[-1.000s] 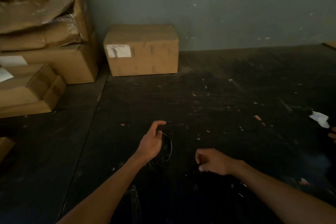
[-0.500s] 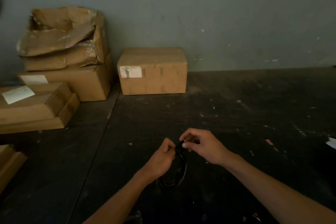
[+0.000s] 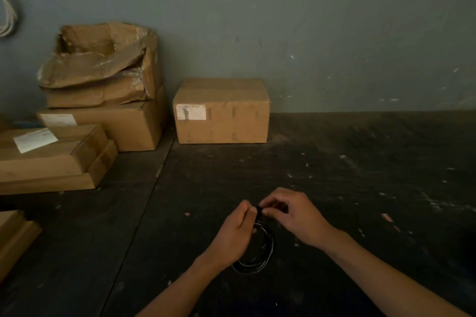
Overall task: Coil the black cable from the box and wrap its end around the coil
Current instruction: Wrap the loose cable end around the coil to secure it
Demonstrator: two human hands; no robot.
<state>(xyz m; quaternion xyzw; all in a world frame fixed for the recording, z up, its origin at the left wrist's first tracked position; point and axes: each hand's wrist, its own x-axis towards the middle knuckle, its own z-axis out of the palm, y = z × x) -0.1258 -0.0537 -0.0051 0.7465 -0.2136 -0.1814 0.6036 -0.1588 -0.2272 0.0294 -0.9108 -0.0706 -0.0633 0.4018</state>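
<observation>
The left hand covers the near-left arc of the black cable coil, and the right hand hides whatever its fingertips pinch at the coil's top. Dim light swallows the cable's end against the dark worktop. Both forearms run off the bottom edge. At the far left, pale looped cords and flat cartons are cut by the frame.

Both hands on cable coil
</observation>
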